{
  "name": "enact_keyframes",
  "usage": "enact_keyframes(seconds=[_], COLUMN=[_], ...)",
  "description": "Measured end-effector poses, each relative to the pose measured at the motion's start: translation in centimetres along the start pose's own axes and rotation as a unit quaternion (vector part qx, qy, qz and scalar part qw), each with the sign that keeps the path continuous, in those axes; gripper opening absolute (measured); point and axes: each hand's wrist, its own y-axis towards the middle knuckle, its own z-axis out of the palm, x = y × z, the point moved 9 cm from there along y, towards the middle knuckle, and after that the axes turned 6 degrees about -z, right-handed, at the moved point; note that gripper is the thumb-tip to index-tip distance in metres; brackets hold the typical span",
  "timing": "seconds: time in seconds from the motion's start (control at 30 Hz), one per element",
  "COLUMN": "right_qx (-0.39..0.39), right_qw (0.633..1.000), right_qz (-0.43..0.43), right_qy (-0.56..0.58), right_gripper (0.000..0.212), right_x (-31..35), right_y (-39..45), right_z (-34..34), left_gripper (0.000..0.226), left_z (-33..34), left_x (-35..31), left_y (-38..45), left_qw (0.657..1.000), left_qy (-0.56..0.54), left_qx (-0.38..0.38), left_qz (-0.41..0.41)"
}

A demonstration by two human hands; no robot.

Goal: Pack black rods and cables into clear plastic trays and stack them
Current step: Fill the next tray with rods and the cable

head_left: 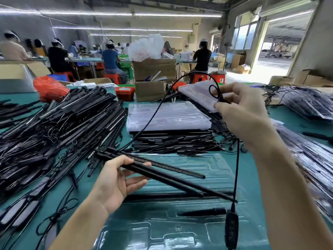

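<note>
Black rods (162, 170) in left hand (115, 183); right hand (241, 112) pinches cable (155, 112).

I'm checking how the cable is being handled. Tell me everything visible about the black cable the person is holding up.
The black cable is thin, round and flexible, looking rubber-coated. It rises from the rods gripped in the left hand, arcs high, and ends in a small loop pinched by the right hand. A second stretch hangs straight down below that hand to an oblong black inline controller, dangling over the clear tray on the green table.
</note>
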Motion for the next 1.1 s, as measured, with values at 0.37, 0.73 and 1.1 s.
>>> enact_keyframes(seconds=[0.37, 0.73, 1.1], right_qx=[-0.029, -0.040, -0.066], right_qw=[0.999, 0.995, 0.995], right_qz=[0.005, 0.008, 0.040], right_qy=[0.018, 0.095, 0.059], right_gripper=[0.024, 0.021, 0.023], right_x=[-1.1, -1.4, -3.3], right_y=[-0.5, -0.2, -0.8], right_z=[1.0, 1.2, 0.2], left_gripper=[0.056, 0.063, 0.051], left_z=[-0.1, -1.1, -0.3], left_x=[4.5, 3.8, -0.6], left_y=[-3.1, -4.1, -2.6], left_qw=[0.988, 0.877, 0.724], left_qy=[0.115, 0.428, 0.649], left_qx=[0.044, 0.159, 0.004], left_qz=[-0.093, -0.153, 0.235])
